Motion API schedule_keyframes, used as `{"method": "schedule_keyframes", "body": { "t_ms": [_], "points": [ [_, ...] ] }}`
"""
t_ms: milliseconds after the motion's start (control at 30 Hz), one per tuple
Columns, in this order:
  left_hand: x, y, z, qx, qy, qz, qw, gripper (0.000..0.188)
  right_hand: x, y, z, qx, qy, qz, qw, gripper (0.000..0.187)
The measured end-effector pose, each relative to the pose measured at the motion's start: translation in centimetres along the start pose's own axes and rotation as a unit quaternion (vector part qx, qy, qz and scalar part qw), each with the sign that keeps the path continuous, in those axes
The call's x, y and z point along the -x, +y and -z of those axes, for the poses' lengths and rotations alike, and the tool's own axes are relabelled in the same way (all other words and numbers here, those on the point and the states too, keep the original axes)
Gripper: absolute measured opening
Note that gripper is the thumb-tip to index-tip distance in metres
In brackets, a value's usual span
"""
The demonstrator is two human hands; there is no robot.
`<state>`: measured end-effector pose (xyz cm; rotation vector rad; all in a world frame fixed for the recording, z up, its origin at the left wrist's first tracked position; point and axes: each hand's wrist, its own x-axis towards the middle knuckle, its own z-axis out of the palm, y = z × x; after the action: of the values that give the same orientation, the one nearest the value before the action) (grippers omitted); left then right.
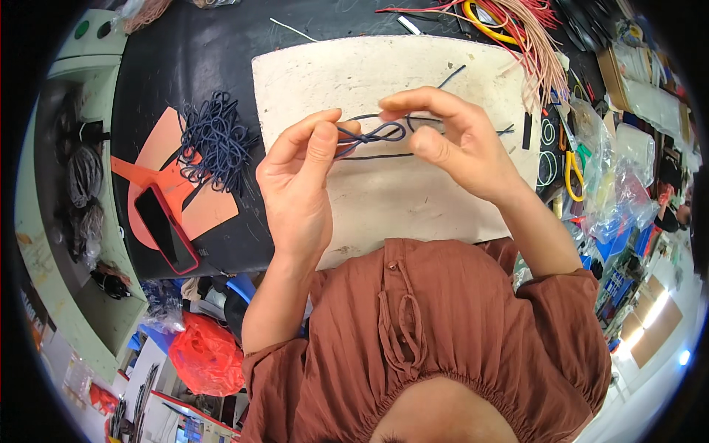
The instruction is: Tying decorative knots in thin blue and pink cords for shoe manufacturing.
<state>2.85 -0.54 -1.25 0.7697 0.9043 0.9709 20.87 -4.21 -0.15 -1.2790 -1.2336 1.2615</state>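
Dark blue cord (385,134) is held up over a pale work board, with a loop and a knotted crossing showing between my hands. My left hand (299,173) pinches the cord near the crossing, between thumb and fingers. To the right of the loop, my right hand (473,151) is open, its thumb and index finger apart. Strands pass behind the right fingers, and loose ends come out beyond them at the upper right and right. How the cord runs inside the left fingers is hidden.
The pale board (413,210) lies on a black table. At left are a tangled pile of blue cord (214,140), orange sheet pieces (210,214) and a red-cased phone (166,229). Red and beige cords (524,55), yellow-handled scissors (572,176) and plastic bags (617,177) lie at right.
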Motion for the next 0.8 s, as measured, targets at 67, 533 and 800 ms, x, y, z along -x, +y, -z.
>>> {"method": "schedule_keyframes", "body": {
  "t_ms": [67,533,800],
  "points": [
    [0.0,0.1,-0.4,0.008,-0.003,0.003,1.0,0.026,-0.2,-0.4,-0.6,-0.09,-0.013,-0.064,0.994,0.025],
    [1.0,2.2,-0.1,-0.216,-0.127,-0.015,0.968,0.02,0.1,-1.2,-0.6,-0.204,-0.068,-0.231,0.949,0.018],
    [-0.3,3.6,0.6,-0.054,-0.131,0.221,0.965,0.015,0.0,-1.5,-1.0,-0.094,-0.04,-0.165,0.981,0.017]
  ]
}}
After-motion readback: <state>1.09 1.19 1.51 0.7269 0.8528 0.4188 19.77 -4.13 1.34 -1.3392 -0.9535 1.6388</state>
